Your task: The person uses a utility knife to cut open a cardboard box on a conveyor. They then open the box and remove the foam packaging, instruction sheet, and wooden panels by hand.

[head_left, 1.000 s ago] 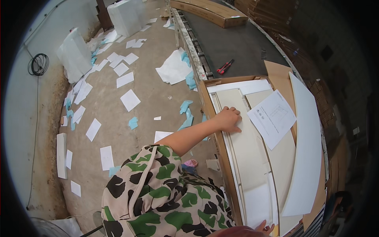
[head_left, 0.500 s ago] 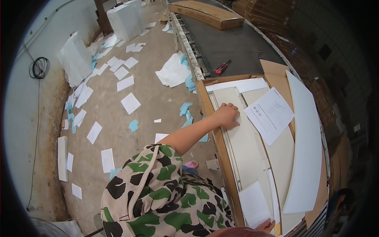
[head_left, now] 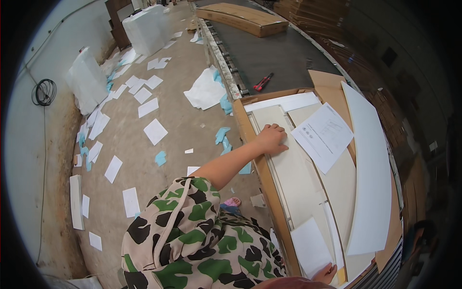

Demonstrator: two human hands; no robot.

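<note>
A long open cardboard carton [head_left: 263,178] lies in front of me, packed with cream-coloured flat panels [head_left: 294,173]. My left hand [head_left: 272,139] rests on the left panel near its far end, fingers slightly bent and the thumb apart. At the near end, my right hand [head_left: 326,275] has its fingers closed at the lower corner of a plain white sheet [head_left: 310,245]; the picture's lower edge partly cuts it off. A printed instruction sheet [head_left: 323,137] lies slanted across the panels. A curved white foam board [head_left: 370,178] stands along the carton's right side.
Beyond the carton, a red utility knife [head_left: 263,82] lies on the dark conveyor belt [head_left: 284,55], with a closed carton [head_left: 243,18] farther along. Papers [head_left: 155,131] and blue scraps [head_left: 160,158] litter the floor. White wrapped bundles [head_left: 86,79] stand by the wall.
The whole view has shifted slightly, so the scene appears a little farther left. Both hands keep their places on the panel and at the white sheet.
</note>
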